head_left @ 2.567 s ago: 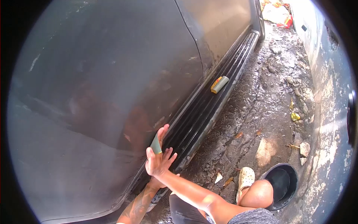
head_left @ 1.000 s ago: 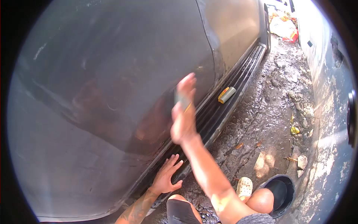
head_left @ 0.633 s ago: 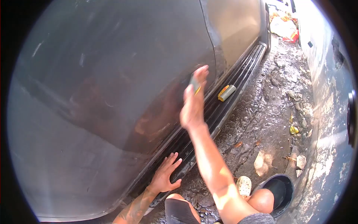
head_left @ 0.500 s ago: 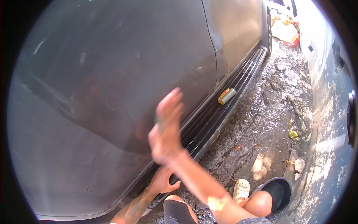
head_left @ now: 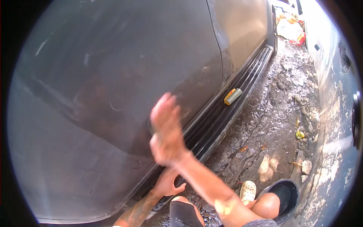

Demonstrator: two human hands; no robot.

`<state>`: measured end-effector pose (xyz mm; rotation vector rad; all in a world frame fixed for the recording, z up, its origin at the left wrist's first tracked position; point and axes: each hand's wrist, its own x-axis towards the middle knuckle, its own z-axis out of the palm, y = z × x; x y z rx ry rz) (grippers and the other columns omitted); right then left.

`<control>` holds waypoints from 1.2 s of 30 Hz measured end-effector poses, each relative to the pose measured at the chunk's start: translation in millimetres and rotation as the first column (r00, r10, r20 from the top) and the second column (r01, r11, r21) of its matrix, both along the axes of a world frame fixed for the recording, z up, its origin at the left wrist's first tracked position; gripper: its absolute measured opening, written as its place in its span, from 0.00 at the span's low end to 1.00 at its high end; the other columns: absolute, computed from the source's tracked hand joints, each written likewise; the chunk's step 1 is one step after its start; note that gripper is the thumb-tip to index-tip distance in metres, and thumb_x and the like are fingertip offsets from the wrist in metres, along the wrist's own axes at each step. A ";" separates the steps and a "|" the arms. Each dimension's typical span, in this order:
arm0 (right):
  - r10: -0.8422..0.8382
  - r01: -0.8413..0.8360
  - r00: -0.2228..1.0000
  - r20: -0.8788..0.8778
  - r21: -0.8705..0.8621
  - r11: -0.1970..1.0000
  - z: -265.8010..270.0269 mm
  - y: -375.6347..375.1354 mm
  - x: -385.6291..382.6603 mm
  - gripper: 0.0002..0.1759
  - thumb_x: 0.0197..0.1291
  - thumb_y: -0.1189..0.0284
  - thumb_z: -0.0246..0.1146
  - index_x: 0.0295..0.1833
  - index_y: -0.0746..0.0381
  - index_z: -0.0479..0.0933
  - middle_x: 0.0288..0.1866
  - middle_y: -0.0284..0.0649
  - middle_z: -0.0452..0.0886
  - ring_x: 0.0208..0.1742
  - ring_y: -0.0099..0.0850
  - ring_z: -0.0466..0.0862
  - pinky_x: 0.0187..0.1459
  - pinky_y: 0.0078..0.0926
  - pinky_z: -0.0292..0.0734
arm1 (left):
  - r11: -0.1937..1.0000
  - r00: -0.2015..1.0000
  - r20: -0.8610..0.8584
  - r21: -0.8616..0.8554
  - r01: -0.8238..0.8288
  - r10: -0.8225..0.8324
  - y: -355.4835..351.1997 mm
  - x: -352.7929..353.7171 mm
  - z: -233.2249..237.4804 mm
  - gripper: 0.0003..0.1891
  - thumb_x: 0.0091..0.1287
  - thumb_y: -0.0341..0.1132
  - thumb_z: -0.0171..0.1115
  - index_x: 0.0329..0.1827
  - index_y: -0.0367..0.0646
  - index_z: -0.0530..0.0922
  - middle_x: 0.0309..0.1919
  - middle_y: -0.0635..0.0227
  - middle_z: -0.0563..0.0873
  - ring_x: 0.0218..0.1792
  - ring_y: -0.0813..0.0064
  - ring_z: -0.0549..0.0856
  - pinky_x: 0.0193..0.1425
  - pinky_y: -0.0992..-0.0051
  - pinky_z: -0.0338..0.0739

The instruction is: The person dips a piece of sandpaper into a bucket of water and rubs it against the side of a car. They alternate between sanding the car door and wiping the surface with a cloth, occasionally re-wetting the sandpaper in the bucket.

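Observation:
My right hand (head_left: 166,130) is against the lower part of the dark car door (head_left: 113,75), fingers stretched up and close together, smeared by motion. A dark edge shows at the left of its fingers; what lies under the palm is hidden. Lower down, my left hand (head_left: 166,183) rests on the near end of the black running board (head_left: 211,128), thumb spread away from the fingers, which are partly behind my right wrist. Further along the running board lies a grey and yellow cylinder-shaped thing (head_left: 233,97) on its side.
A black bucket (head_left: 294,189) stands by my knee, close to the peeling wall (head_left: 332,151) on the right. Beside it is my foot in a cream clog (head_left: 247,192). Wet, rough ground (head_left: 264,125) with stones runs between car and wall. White and red bags (head_left: 291,32) lie at the far end.
My right hand has shifted slightly left on the door, still blurred. The left hand stays on the running board. The whole view has moved a little.

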<state>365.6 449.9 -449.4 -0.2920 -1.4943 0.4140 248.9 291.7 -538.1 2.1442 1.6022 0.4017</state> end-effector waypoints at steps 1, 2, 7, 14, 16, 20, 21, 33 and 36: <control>-0.072 0.066 0.996 -0.052 -0.112 0.992 9.3 33.1 11.0 0.39 0.79 0.57 0.38 0.87 0.66 0.40 0.89 0.57 0.36 0.89 0.52 0.35 0.85 0.49 0.28 | 0.997 0.985 -0.167 0.077 -0.021 0.034 1.6 14.4 15.6 0.46 0.54 0.41 0.75 0.79 0.40 0.67 0.81 0.47 0.62 0.83 0.50 0.59 0.84 0.49 0.53; -0.071 0.066 0.997 -0.043 -0.114 0.991 11.6 54.2 21.1 0.39 0.79 0.57 0.38 0.87 0.66 0.40 0.89 0.57 0.36 0.89 0.52 0.35 0.85 0.49 0.28 | 0.998 0.985 -0.172 0.067 -0.012 0.024 3.3 15.0 17.6 0.47 0.54 0.42 0.75 0.80 0.41 0.65 0.82 0.46 0.59 0.83 0.49 0.57 0.85 0.49 0.52; -0.014 0.018 0.998 0.069 -0.048 0.999 -4.5 -37.3 -21.5 0.43 0.73 0.60 0.40 0.86 0.67 0.35 0.88 0.64 0.31 0.87 0.61 0.31 0.84 0.53 0.25 | 0.991 0.995 -0.094 0.131 0.029 -0.017 0.1 7.1 -0.9 0.49 0.55 0.41 0.74 0.82 0.41 0.63 0.83 0.46 0.57 0.84 0.51 0.55 0.85 0.48 0.50; -0.045 0.026 0.993 -0.110 -0.169 0.985 1.9 78.6 24.5 0.38 0.82 0.57 0.34 0.87 0.64 0.35 0.89 0.54 0.28 0.89 0.49 0.27 0.84 0.50 0.22 | 0.998 0.990 -0.134 0.055 -0.030 0.037 3.0 18.2 18.3 0.49 0.53 0.39 0.75 0.81 0.43 0.64 0.83 0.47 0.59 0.83 0.47 0.57 0.85 0.49 0.50; 0.033 -0.048 0.994 -0.106 -0.134 0.990 8.1 35.0 16.9 0.38 0.80 0.58 0.36 0.87 0.62 0.36 0.89 0.54 0.28 0.89 0.49 0.27 0.84 0.49 0.21 | 0.999 0.996 -0.084 0.027 -0.019 0.022 2.7 10.9 9.4 0.50 0.53 0.40 0.75 0.82 0.43 0.61 0.83 0.48 0.58 0.84 0.50 0.57 0.85 0.49 0.51; 0.124 -0.123 0.992 0.017 -0.038 0.992 -22.3 -29.1 -18.5 0.40 0.77 0.58 0.40 0.88 0.61 0.39 0.90 0.53 0.34 0.89 0.48 0.29 0.84 0.48 0.21 | 0.999 0.993 -0.119 0.043 0.000 0.005 -0.7 5.0 1.6 0.51 0.54 0.42 0.75 0.83 0.41 0.61 0.83 0.47 0.57 0.84 0.52 0.56 0.85 0.48 0.51; 0.057 -0.057 0.998 0.029 -0.007 0.998 -19.9 2.8 -4.5 0.39 0.78 0.58 0.39 0.87 0.61 0.40 0.90 0.53 0.34 0.89 0.48 0.30 0.84 0.48 0.21 | 0.999 0.999 -0.033 -0.024 -0.021 0.020 -2.0 0.4 -1.4 0.50 0.54 0.42 0.75 0.82 0.42 0.62 0.83 0.46 0.57 0.84 0.51 0.55 0.85 0.47 0.50; -0.049 0.036 0.993 -0.110 -0.110 0.993 -0.9 38.5 4.9 0.39 0.81 0.52 0.35 0.87 0.61 0.40 0.90 0.50 0.33 0.89 0.49 0.30 0.84 0.51 0.22 | 0.996 0.968 -0.248 0.087 -0.015 0.036 -57.7 28.4 57.5 0.40 0.66 0.43 0.71 0.81 0.47 0.66 0.83 0.52 0.60 0.84 0.53 0.57 0.85 0.46 0.48; 0.035 -0.089 0.983 -0.182 -0.297 0.951 3.9 88.3 32.4 0.40 0.81 0.48 0.34 0.88 0.58 0.38 0.91 0.43 0.31 0.89 0.39 0.28 0.84 0.45 0.20 | 0.998 0.930 -0.363 -0.014 -0.060 0.051 -117.9 15.4 55.5 0.44 0.64 0.44 0.72 0.83 0.51 0.61 0.85 0.55 0.56 0.85 0.54 0.53 0.85 0.44 0.48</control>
